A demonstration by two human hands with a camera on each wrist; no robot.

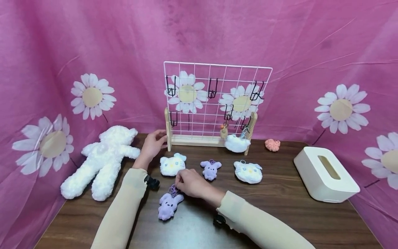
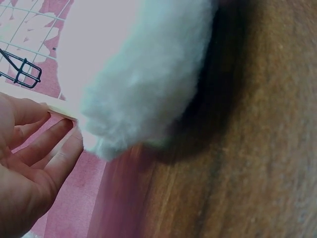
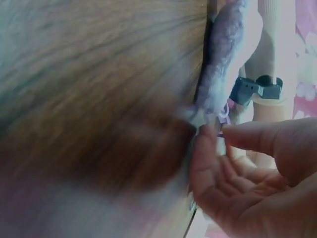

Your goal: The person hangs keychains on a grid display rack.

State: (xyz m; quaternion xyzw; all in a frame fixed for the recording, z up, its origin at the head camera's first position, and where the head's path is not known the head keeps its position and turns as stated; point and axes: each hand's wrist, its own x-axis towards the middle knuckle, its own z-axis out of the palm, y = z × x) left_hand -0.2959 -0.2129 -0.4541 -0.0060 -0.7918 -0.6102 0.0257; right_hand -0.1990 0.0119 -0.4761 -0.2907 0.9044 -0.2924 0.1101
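Observation:
My left hand (image 1: 153,144) grips the left wooden post (image 1: 169,129) of a white wire grid rack (image 1: 202,103), thumb and fingertips on its edge in the left wrist view. With thumb and index finger, my right hand (image 1: 192,183) pinches the purple ring (image 3: 224,118) of a purple bunny plush keychain (image 1: 168,206), which lies nearer me on the table. Just beyond that hand is a white cat-face plush (image 1: 172,166). Another purple bunny plush (image 1: 210,170) and a second cat-face plush (image 1: 248,172) lie to the right.
From the rack's black hooks (image 1: 212,90) hang a white plush (image 1: 237,144) and a small tan charm (image 1: 224,132) at lower right. A white teddy bear (image 1: 105,159) lies at left. At right are a coral piece (image 1: 272,145) and a white tissue box (image 1: 311,166).

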